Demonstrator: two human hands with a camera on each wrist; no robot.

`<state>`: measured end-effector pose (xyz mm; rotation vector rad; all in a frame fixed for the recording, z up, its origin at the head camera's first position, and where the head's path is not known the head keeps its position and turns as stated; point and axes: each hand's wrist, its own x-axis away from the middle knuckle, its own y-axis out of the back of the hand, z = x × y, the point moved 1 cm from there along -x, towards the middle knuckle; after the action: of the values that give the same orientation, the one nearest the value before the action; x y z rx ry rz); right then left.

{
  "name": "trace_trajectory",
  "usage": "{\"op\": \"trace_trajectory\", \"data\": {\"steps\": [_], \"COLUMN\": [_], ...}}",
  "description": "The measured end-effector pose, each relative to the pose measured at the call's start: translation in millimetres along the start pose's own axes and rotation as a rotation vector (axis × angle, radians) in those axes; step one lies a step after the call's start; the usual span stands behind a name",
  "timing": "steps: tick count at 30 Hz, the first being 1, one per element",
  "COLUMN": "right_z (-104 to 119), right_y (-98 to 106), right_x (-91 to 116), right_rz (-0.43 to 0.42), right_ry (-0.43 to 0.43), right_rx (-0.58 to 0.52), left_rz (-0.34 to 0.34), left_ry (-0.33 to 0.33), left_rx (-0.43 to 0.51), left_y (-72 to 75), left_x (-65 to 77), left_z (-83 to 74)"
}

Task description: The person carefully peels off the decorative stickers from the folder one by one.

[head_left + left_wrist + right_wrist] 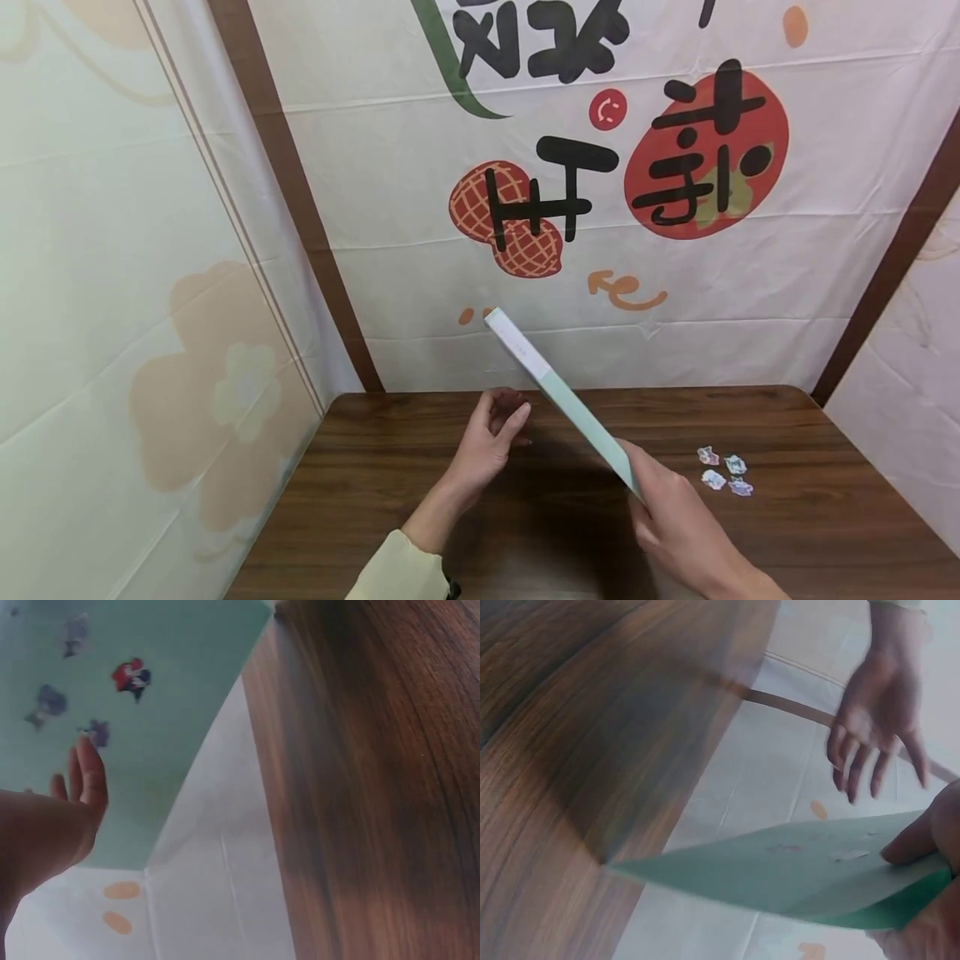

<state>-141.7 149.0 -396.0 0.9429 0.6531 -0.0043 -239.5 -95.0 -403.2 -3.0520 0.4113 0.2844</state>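
One hand bears the whole load: the right hand point(678, 517) is clamped on the near end of the pale green panel point(585, 421), which tilts above the worktop point(360, 467). The left hand point(483, 442) is empty, its fingers and thumb apart, near the panel without gripping it. For good control, the free hand should probably support the far edge, since the panel appears to bow. Fingertips should avoid dragging on the face's stickers point(132, 677), and the four loose cutouts point(714, 479) deserve a clear berth.
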Motion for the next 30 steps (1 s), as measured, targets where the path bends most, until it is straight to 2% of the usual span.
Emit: {"op": "trace_trajectory", "data": {"steps": [5, 11, 15, 18, 22, 26, 30], "right_z": [-3.5, -4.7, -2.5, 0.9, 4.5, 6.4, 4.1], "right_y": [5.3, 8.4, 10.1, 12.8, 16.1, 18.8, 20.8], "right_x": [-2.0, -3.2, -3.3, 0.2, 3.5, 5.7, 8.6], "right_rz": [-0.012, -0.047, -0.029, -0.014, -0.005, 0.008, 0.016], "right_ry": [-0.029, -0.072, -0.137, -0.192, -0.236, -0.266, -0.307], "right_rx": [-0.129, -0.293, -0.416, -0.475, -0.555, -0.643, -0.698], "left_rz": [-0.022, -0.034, -0.037, -0.015, 0.023, 0.057, 0.056], "left_ry": [0.046, 0.096, 0.144, 0.208, 0.265, 0.301, 0.3], "left_rx": [-0.1, -0.175, -0.239, -0.268, -0.218, -0.09, 0.004], "left_y": [6.7, 11.3, 9.0, 4.2, 0.0, 0.0, 4.8], "left_x": [2.0, 4.7, 9.0, 16.2, 22.9, 27.4, 31.1], "left_z": [9.3, 20.5, 30.5, 39.1, 49.3, 55.7, 59.1]}}
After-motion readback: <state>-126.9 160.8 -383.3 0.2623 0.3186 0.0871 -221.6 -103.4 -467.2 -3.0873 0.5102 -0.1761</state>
